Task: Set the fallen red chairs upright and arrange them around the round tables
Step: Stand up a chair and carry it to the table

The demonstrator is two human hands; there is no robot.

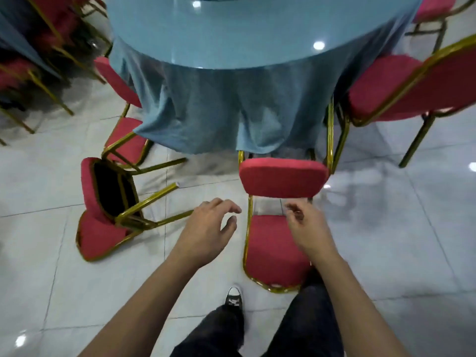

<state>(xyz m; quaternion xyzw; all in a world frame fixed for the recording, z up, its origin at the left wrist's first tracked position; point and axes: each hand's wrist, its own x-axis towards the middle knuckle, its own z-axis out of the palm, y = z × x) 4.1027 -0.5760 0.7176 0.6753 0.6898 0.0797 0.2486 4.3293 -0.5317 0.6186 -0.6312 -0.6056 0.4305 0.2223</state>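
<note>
Lying on its back at about six o'clock from the round table (257,34), the nearest red chair (275,251) has its backrest flat on the tiles and its seat pad raised toward the tablecloth (221,106). Both hands hover just above it, holding nothing. The left hand (208,230) is at nine o'clock of the chair's gold frame, fingers spread and loosely curved. The right hand (307,228) sits over the backrest, fingers bent; whether they touch the frame cannot be told. A second fallen chair (103,210) lies at eight o'clock of the table, legs pointing sideways. An upright chair (401,91) stands at four o'clock. A black sneaker (234,300) is planted on the floor tiles (399,228) below.
</note>
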